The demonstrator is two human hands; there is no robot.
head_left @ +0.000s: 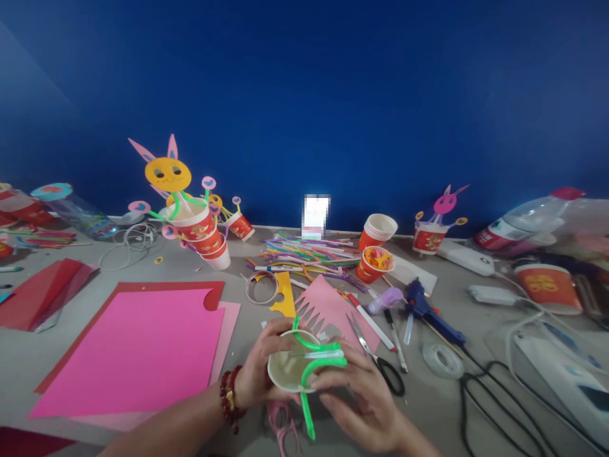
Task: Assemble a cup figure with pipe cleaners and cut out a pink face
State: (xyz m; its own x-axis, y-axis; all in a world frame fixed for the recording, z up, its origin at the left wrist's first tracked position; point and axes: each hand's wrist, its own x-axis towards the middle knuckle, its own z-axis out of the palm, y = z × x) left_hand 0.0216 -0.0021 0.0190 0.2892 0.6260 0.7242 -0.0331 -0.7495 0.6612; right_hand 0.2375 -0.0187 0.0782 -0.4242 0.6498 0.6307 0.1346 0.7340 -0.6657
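Note:
A paper cup [288,367] is tipped with its open mouth toward me, near the front of the table. My left hand [261,365] is wrapped round its left side. Green bent strips [308,406] stick out past the rim at top and bottom, and their other ends point right beside a thin whitish stick [316,355]. My right hand [359,393] is at the cup's right side, with its fingers closed about the strips' right ends. Below the cup lie pink-handled scissors [281,425].
Pink sheets [137,349] lie left. Tape [261,287], black-handled scissors [390,376], a blue glue gun [432,314] and clear tape [442,360] surround the hands. Behind are coloured sticks [314,254], decorated cups [193,225] and a cup of orange pieces [373,270]. Cables lie right.

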